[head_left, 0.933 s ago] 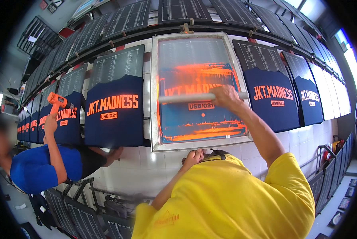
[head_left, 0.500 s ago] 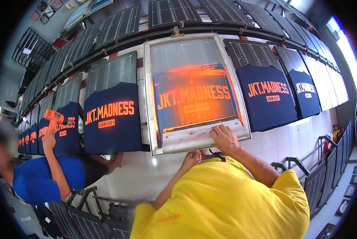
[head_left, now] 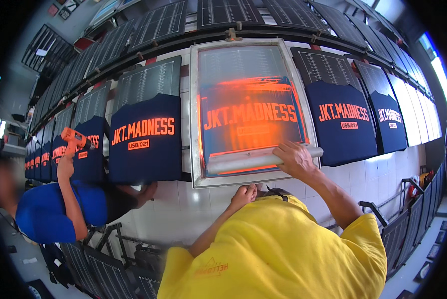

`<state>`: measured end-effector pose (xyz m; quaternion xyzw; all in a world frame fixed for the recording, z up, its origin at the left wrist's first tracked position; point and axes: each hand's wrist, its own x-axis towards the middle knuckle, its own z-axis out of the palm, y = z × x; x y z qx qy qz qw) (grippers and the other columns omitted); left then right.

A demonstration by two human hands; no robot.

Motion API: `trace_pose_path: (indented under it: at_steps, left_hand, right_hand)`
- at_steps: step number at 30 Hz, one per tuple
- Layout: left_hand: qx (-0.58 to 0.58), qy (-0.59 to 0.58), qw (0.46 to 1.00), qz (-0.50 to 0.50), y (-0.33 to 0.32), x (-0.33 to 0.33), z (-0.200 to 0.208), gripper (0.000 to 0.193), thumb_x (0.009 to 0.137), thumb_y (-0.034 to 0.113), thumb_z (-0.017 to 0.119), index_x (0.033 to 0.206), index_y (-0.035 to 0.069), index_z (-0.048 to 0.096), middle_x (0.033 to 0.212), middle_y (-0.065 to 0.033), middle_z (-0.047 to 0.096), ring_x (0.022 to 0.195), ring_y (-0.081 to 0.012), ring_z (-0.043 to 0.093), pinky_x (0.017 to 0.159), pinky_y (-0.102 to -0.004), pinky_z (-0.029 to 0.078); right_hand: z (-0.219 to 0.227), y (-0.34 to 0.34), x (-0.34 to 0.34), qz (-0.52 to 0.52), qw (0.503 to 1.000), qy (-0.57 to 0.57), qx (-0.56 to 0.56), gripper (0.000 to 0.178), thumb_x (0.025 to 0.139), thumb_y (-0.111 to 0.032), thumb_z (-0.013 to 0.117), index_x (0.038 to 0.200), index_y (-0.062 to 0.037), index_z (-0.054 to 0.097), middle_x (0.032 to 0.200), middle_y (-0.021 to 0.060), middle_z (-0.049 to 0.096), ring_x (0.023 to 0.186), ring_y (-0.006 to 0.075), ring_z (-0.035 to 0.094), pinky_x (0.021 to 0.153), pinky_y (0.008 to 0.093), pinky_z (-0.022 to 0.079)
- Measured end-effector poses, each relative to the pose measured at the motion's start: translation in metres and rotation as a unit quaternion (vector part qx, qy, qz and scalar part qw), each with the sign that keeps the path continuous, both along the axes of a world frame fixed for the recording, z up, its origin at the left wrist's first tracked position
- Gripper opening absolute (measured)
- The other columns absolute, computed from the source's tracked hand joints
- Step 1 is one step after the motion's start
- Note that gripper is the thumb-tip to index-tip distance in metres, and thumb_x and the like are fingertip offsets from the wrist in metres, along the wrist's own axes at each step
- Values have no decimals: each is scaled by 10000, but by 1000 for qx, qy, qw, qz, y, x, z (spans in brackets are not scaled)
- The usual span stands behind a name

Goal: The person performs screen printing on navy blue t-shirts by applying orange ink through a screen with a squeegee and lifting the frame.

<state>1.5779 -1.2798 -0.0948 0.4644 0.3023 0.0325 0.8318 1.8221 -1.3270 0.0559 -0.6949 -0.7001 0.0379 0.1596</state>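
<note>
My right hand (head_left: 296, 158) is closed round the right part of a long pale squeegee (head_left: 246, 162), lying across the near end of a framed printing screen (head_left: 195, 124). The squeegee's right end reaches over the frame's right side. Orange ink (head_left: 248, 92) is smeared over the mesh, and orange lettering shows through it. Just off the frame's near edge, my left hand (head_left: 243, 195) has its fingers curled; what they hold, if anything, is hidden. Beneath the screen there is dark blue cloth, mostly covered.
Dark blue shirts with orange print lie on boards to the left (head_left: 144, 167) and right (head_left: 340, 144). At left, a person in blue (head_left: 59, 214) holds an orange heat-gun-like tool (head_left: 74, 138). A row of dark boards (head_left: 228, 12) runs behind; racks (head_left: 408, 224) stand at right.
My right hand has brought the squeegee up from lying flat at the screen's near end, and it now sits tilted. My left hand has stayed by the near edge. The view has shifted slightly.
</note>
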Motion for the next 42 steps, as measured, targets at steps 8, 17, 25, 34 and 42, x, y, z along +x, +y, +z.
trace_pose_path:
  at_steps: [8, 17, 25, 34, 42]
  left_hand:
    - [168, 6, 985, -42, 1, -4, -11, 499, 1073, 388, 373, 748, 36, 513, 591, -22, 460, 549, -146, 420, 558, -314, 383]
    - [125, 25, 991, -32, -2, -6, -6, 493, 1066, 371, 387, 725, 41, 520, 621, -10, 479, 585, -127, 421, 584, -316, 382]
    - [88, 48, 994, -39, 1, -6, 2, 478, 1061, 377, 413, 736, 48, 533, 640, 1, 475, 619, -116, 434, 604, -303, 383]
    - [59, 51, 997, -21, 6, -2, 22, 446, 1057, 376, 452, 765, 50, 532, 660, 12, 480, 620, -104, 429, 603, -287, 386]
    - [67, 39, 997, -26, 5, -2, 17, 449, 1057, 401, 434, 763, 80, 546, 658, 34, 468, 620, -86, 427, 591, -276, 375]
  right_hand:
    - [-14, -11, -2, 70, 992, -103, 19, 167, 765, -118, 604, 924, -87, 568, 963, 55, 584, 916, 249, 583, 749, 376, 488]
    - [-49, 82, 46, 84, 982, -167, 41, 159, 805, -85, 575, 964, -87, 569, 992, 77, 596, 909, 280, 591, 768, 399, 482]
    - [-53, 172, 84, -7, 989, -144, 39, 262, 753, -95, 699, 984, -80, 576, 979, 100, 621, 929, 325, 610, 788, 455, 505]
    - [-15, 139, 75, -28, 995, -101, 4, 347, 754, -186, 766, 1043, -107, 591, 970, 70, 636, 939, 292, 632, 800, 440, 513]
    - [-18, 140, 64, -55, 996, -68, 24, 274, 762, -160, 714, 998, -82, 599, 885, 95, 644, 859, 309, 649, 771, 454, 529]
